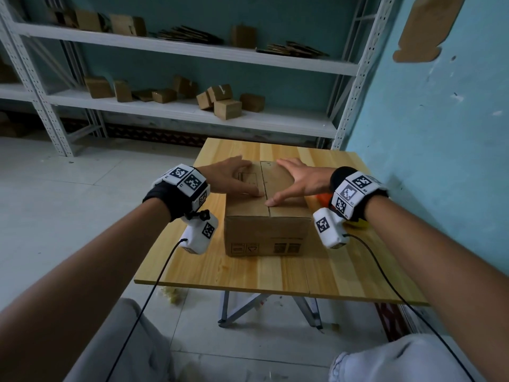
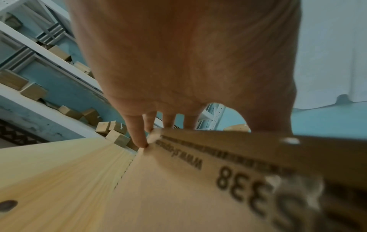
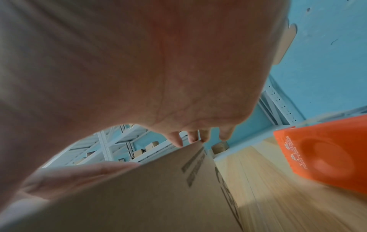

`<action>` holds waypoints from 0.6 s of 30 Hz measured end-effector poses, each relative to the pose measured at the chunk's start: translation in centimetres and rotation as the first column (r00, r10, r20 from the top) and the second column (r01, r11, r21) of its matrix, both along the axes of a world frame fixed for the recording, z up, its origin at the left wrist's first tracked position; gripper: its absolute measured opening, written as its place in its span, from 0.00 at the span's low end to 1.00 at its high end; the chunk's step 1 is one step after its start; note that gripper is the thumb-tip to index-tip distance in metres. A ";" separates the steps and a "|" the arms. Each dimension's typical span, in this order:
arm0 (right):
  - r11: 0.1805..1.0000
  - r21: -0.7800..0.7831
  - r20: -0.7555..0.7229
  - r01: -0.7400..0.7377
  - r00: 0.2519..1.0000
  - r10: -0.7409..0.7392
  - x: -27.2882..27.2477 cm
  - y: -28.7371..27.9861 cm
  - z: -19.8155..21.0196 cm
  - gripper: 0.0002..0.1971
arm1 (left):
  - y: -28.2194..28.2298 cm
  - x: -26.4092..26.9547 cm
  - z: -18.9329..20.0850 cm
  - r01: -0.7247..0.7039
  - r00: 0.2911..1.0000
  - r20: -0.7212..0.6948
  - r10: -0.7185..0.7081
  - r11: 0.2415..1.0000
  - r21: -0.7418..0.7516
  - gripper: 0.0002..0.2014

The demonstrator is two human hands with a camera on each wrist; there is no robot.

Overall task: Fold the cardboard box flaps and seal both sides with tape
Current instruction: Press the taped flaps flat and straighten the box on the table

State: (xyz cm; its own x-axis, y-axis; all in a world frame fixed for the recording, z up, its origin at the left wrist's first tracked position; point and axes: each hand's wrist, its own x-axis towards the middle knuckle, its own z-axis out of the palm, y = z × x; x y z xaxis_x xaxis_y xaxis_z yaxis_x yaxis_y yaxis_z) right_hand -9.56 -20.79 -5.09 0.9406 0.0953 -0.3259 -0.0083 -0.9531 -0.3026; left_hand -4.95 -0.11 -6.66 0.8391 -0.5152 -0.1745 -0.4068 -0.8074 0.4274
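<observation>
A brown cardboard box (image 1: 265,232) stands on the wooden table (image 1: 248,274), its two top flaps folded down and meeting in a seam along the middle. My left hand (image 1: 234,179) lies flat on the left flap with straight fingers, the thumb near the seam. My right hand (image 1: 298,179) lies flat on the right flap, thumb also by the seam. In the left wrist view the fingers (image 2: 139,128) reach the box's (image 2: 198,180) far edge. The right wrist view shows the fingers (image 3: 190,136) over the box (image 3: 149,188) top. An orange tape dispenser (image 3: 325,157) sits right of the box.
The orange tape dispenser (image 1: 326,198) is mostly hidden behind my right wrist. Metal shelves (image 1: 179,108) with small cardboard boxes stand behind the table. A blue wall (image 1: 440,133) runs close along the table's right side. Tiled floor lies to the left.
</observation>
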 end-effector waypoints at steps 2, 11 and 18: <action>1.000 -0.026 0.030 0.012 0.999 -0.011 0.1 0.0 -0.1 0.68 | 0.0 0.1 -0.1 0.000 1.000 0.030 0.000 1.000 -0.011 0.45; 0.997 -0.067 0.136 0.034 0.990 -0.024 0.4 -0.2 -0.7 0.64 | 0.1 0.3 -0.2 0.009 0.997 0.076 -0.006 0.999 -0.037 0.43; 0.997 0.067 0.259 0.043 0.964 -0.059 0.4 -0.5 -1.6 0.47 | 0.2 0.3 -0.8 0.029 0.986 0.168 -0.016 0.997 -0.074 0.35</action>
